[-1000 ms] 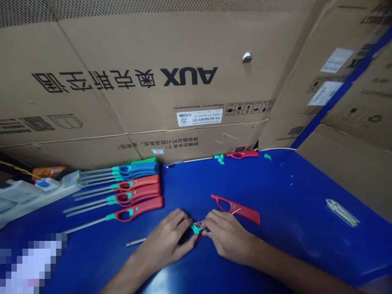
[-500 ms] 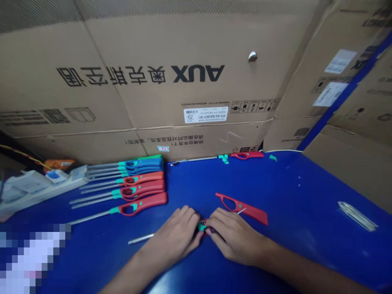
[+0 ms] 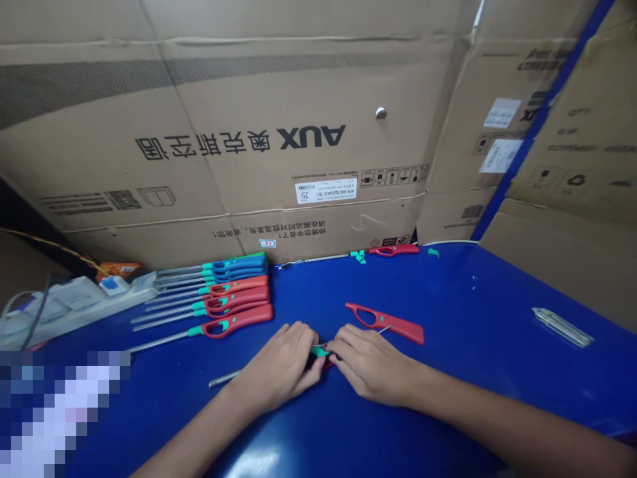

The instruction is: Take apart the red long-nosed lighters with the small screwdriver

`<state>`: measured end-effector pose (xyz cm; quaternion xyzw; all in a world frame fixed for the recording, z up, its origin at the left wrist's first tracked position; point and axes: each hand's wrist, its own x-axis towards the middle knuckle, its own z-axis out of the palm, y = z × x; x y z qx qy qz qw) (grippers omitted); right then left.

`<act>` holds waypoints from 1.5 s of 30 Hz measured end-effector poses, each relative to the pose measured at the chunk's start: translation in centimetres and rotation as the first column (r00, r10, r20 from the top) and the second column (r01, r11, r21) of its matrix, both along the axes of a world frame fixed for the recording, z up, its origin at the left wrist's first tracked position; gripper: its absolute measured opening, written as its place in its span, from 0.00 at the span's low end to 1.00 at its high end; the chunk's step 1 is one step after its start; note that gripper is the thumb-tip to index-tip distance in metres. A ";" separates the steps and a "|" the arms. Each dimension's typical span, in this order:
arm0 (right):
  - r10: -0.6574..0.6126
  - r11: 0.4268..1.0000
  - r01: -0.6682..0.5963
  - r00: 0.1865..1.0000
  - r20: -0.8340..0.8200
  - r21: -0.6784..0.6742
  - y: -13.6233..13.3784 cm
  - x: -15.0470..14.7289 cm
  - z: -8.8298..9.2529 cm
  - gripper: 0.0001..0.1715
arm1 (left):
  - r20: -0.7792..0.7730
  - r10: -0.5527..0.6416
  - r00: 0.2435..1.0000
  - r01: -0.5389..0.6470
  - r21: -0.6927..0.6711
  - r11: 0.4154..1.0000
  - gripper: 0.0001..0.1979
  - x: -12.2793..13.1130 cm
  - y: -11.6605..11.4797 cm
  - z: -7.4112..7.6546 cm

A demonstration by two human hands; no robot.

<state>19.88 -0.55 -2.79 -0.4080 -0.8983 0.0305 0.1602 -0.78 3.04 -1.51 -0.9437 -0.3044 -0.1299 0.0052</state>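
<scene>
On the blue table (image 3: pixel 448 312), my left hand (image 3: pixel 281 369) and my right hand (image 3: pixel 369 365) meet fingertip to fingertip over a half-built lighter (image 3: pixel 320 351). Both hands are closed on it; only its teal collar and a bit of red show between them. Its metal tube (image 3: pixel 222 379) sticks out to the left from under my left hand. A loose red handle shell (image 3: pixel 385 322) lies just behind my right hand.
A row of finished red and blue lighters (image 3: pixel 219 295) lies at the left. Another red lighter (image 3: pixel 395 249) with teal bits rests by the cardboard boxes (image 3: pixel 298 139) at the back. A clear strip (image 3: pixel 562 326) lies at the right. A white power strip (image 3: pixel 64 305) sits far left.
The view has tilted up a little. My hands stay pressed on the same lighter with hardly any shift.
</scene>
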 end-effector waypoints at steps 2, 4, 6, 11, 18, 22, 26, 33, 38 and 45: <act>-0.007 1.000 0.007 1.000 -0.006 0.017 0.0 -0.1 -0.1 0.14 | 0.039 -0.014 0.999 0.015 -0.007 1.000 0.04 -0.2 0.1 0.3; -0.015 0.999 0.016 1.000 -0.008 0.034 0.0 -0.2 -0.2 0.13 | 0.076 -0.031 0.997 0.033 -0.025 0.999 0.05 -0.4 0.2 0.5; -0.018 0.998 0.017 1.000 0.004 0.053 -0.1 -0.3 -0.2 0.12 | 0.087 -0.037 0.996 0.041 -0.043 0.998 0.06 -0.5 0.3 0.5; 0.008 0.997 -0.008 1.000 0.008 0.080 -0.1 -0.2 -0.2 0.11 | 0.049 -0.029 0.998 0.030 -0.030 0.999 0.06 -0.7 0.5 0.2; -0.028 0.999 0.023 0.989 -0.144 -0.039 -0.7 -0.3 0.7 0.12 | 0.094 -0.088 0.992 0.087 0.017 0.996 0.11 -0.9 0.7 -0.2; -0.061 0.997 0.040 0.942 -0.330 -0.070 -0.3 -0.6 0.2 0.12 | 0.134 -0.120 0.984 0.112 0.071 0.991 0.12 -0.7 0.7 -0.5; -0.024 1.000 0.029 0.905 -0.426 0.005 0.0 -0.9 0.0 0.09 | 0.162 -0.123 0.979 0.113 0.070 0.991 0.11 -0.6 0.6 -1.0; 0.017 0.996 0.021 0.907 -0.422 0.085 -0.2 -0.8 0.3 0.10 | 0.198 -0.159 0.967 0.153 0.048 0.987 0.13 -1.4 0.5 -0.5; -0.023 0.994 0.066 0.907 -0.421 0.089 0.1 -0.4 0.1 0.11 | 0.193 -0.188 0.963 0.194 -0.014 0.981 0.10 -1.6 0.7 -0.1; -0.061 0.998 0.060 0.905 -0.422 -0.015 0.1 -0.3 -0.1 0.13 | 0.267 -0.226 0.937 0.242 -0.031 0.970 0.11 -1.4 1.1 0.2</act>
